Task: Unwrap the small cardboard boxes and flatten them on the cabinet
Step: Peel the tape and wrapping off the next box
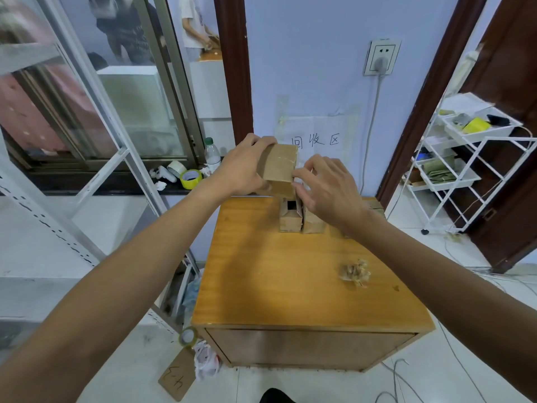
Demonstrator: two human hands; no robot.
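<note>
**Taped box held above the tabletop, right fingers at its near-right edge**

The cabinet (290, 286) stands centred in the head view, its orange-brown tabletop bare across the middle. At the far edge of that tabletop two small cardboard boxes (300, 219) stand side by side and touching; the left one shows a dark square opening on its upper face. Neither appears flattened yet.

Above those two, clear of the tabletop, the held box (279, 170) is carried in the air. Its long axis runs roughly from the far upper edge down toward the person, tilted slightly. A glossy band of clear tape crosses its upper face, and its surfaces look intact and still closed.

The left hand (241, 170) lies to the box's left, with fingers wrapped over the far top corner and the thumb side under the lower left; they are clamped on the box and carry its weight. The right hand (325, 184) lies to the box's right and is the nearer hand to the tape seam. Its fingertips (299, 173) are pinched together at the right edge of the box, about midway down, seemingly on a tape end, though the tape edge itself is too fine to confirm.

Judgement: the coming move is a peel, drawn from that right edge leftward across the face.

A crumpled wad of tape (355, 271) lies near the right side, well apart from the boxes.
</note>
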